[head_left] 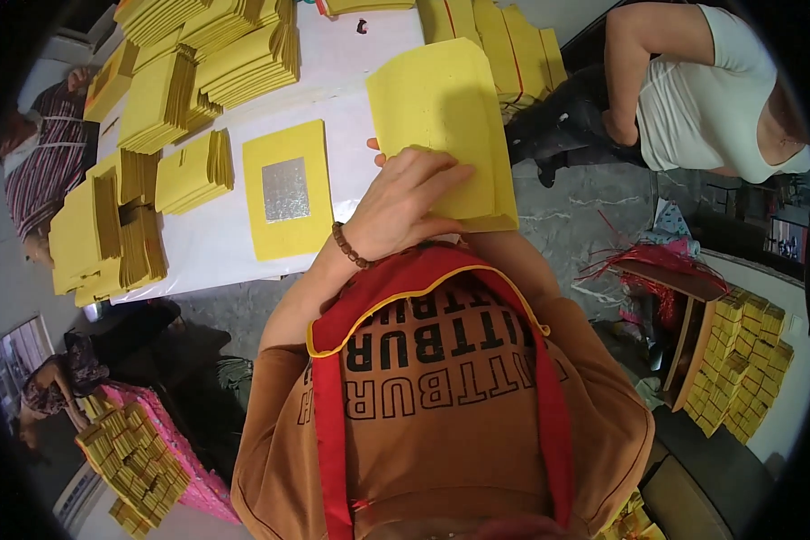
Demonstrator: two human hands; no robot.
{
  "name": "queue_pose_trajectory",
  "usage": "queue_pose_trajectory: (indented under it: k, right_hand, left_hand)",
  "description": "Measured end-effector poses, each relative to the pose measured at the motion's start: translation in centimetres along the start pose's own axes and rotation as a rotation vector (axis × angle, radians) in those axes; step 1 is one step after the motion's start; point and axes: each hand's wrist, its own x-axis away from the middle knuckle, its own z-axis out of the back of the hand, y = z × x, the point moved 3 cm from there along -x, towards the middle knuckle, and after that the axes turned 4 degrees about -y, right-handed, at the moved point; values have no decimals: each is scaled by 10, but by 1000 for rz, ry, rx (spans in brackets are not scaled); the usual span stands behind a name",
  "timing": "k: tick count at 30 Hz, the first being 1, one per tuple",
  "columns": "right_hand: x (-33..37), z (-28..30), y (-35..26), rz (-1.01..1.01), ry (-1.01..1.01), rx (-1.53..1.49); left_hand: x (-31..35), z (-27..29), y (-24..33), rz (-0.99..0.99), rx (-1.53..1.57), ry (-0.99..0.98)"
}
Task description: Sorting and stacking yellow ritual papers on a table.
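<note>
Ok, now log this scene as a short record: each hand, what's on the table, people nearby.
Left hand: on top of a yellow stack
Right hand: mostly hidden by the stack; fingertips show at its left edge
Wrist: brown beaded bracelet, left
Table: white-topped; yellow sheet with silver square; yellow bundles at left
People: one in white top, right; one in striped top, left

Thick yellow paper stack (436, 99), held slantwise

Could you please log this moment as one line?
left hand: atop yellow paper stack | right hand: mostly hidden beneath, fingertips showing | white tabletop: yellow sheet with silver square, yellow bundles
</note>
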Motion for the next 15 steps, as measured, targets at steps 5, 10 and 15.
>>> queue_pose_trajectory:
  k: [5, 10, 15]
  right_hand:
    - [-13, -28, -6, 17, -26, -13]
    - [-9, -100, -9, -154, 50, 511]
    - [-22, -88, -20, -168, 59, 578]
  left_hand:
    - [0, 2, -3, -8, 125, 68]
    - [37, -10, -14, 251, 414, 363]
    - [53, -15, -34, 587, 1023, 593]
